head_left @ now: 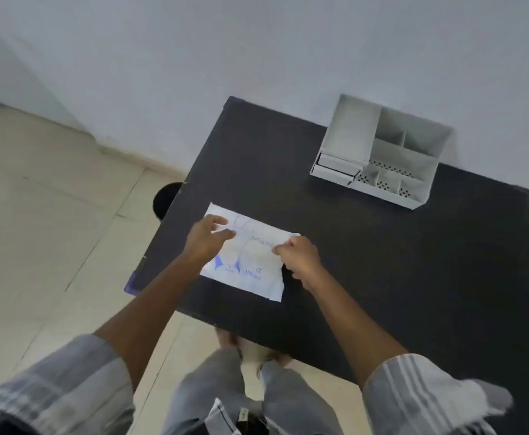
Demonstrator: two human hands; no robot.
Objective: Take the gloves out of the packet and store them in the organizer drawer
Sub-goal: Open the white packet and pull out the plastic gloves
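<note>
A flat white glove packet (pixel 250 265) with blue print lies on the dark table (pixel 398 262) near its front left corner. My left hand (pixel 208 238) hovers over the packet's left part, fingers spread and curved, and seems to touch it. My right hand (pixel 297 259) pinches the packet's right edge between thumb and fingers. The white organizer (pixel 379 152) stands at the table's far right, with several open compartments on top and a small drawer (pixel 335 164) on its left side that looks slightly pulled out. No gloves are visible outside the packet.
A white wall rises right behind the table. Beige floor tiles lie to the left, with a round dark object (pixel 166 200) partly hidden under the table's left edge. My legs and feet stand at the table's front edge.
</note>
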